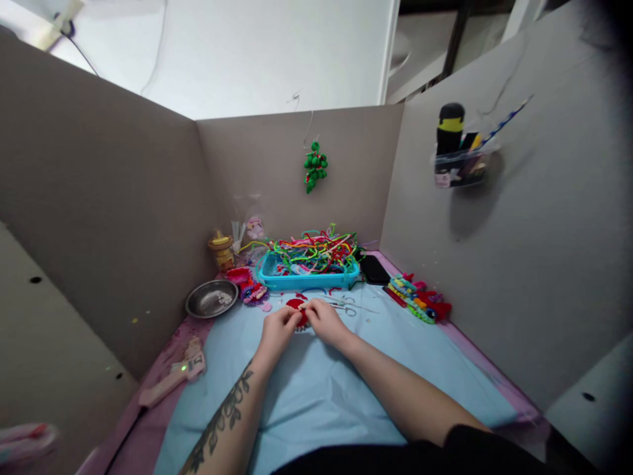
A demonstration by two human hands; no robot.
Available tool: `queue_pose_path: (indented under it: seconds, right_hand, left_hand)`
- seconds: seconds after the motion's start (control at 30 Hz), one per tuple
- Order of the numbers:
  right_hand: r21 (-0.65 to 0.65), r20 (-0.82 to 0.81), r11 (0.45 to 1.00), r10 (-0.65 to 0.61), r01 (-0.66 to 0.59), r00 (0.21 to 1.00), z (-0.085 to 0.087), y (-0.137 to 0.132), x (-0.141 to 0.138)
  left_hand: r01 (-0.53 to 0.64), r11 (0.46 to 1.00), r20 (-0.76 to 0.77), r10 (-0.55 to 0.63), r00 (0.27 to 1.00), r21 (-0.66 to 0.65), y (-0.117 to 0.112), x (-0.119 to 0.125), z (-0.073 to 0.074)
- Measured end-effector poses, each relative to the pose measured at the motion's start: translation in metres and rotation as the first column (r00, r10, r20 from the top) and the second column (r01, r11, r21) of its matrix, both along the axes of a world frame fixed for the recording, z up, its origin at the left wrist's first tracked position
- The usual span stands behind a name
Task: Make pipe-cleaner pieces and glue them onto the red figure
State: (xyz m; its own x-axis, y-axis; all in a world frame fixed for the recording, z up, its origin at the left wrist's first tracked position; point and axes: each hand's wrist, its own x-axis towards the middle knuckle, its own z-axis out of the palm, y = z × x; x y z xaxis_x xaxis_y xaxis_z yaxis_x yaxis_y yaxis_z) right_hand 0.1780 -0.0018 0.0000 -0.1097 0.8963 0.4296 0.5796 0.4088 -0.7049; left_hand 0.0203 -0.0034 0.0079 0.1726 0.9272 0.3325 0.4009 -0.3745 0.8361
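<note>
Both hands meet at a small red fuzzy round piece (297, 304) with a pale fringe along its lower edge. My left hand (281, 328) pinches its left side, fingers closed. From the right, my right hand (323, 319) closes its fingers on the same piece; the fingertips nearly touch. A small pale bit shows by the fingertips, too small to name. Just right of my right hand lie scissors (350, 311) on the blue sheet. Short red and blue pipe cleaner pieces lie beyond the hands.
A blue basket (309, 282) of tangled pipe cleaners (316, 251) stands at the back. Left are a metal bowl (211, 300) with white bits and a pink glue gun (173, 379), its light green. Right are a black phone (374, 270) and colourful fuzzy crafts (418, 298). Grey panels enclose three sides.
</note>
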Motion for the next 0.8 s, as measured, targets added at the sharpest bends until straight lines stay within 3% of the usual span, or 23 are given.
queue_pose_path:
  seconds: [0.07,0.2,0.27,0.33,0.47,0.53,0.67,0.8]
  right_hand:
    - [-0.014,-0.060,0.999,-0.032,0.031,0.998,0.005,0.003,0.010]
    - [-0.015,-0.153,0.993,-0.115,0.114,0.981,0.022,0.004,0.026]
    - [0.009,-0.090,0.995,-0.095,0.097,0.991,0.034,0.005,0.025]
    - [0.019,0.066,0.999,-0.036,0.035,0.997,0.048,0.009,0.016]
    - [-0.131,0.411,0.991,0.041,0.015,0.911,0.075,0.038,-0.012]
    - [-0.174,0.459,0.984,0.053,0.032,0.887,0.082,0.060,-0.027]
    - [-0.258,0.527,0.965,0.102,0.045,0.844,0.081,0.098,-0.049]
    - [-0.308,0.561,0.951,0.171,0.012,0.810,0.075,0.115,-0.063]
  left_hand:
    - [-0.092,0.993,0.186,0.104,0.977,-0.075,0.004,-0.009,0.005]
    - [-0.285,0.933,0.523,0.360,0.773,-0.222,0.013,-0.032,0.013]
    - [-0.303,0.909,0.599,0.417,0.684,-0.286,0.017,-0.040,0.013]
    - [-0.265,0.897,0.623,0.438,0.648,-0.354,0.022,-0.043,0.009]
    - [-0.169,0.880,0.541,0.413,0.733,-0.443,0.027,-0.040,0.002]
    - [-0.179,0.881,0.467,0.394,0.791,-0.439,0.027,-0.038,0.001]
    - [-0.246,0.900,0.388,0.384,0.838,-0.360,0.026,-0.037,0.001]
    - [-0.246,0.927,0.394,0.346,0.851,-0.283,0.030,-0.039,-0.004]
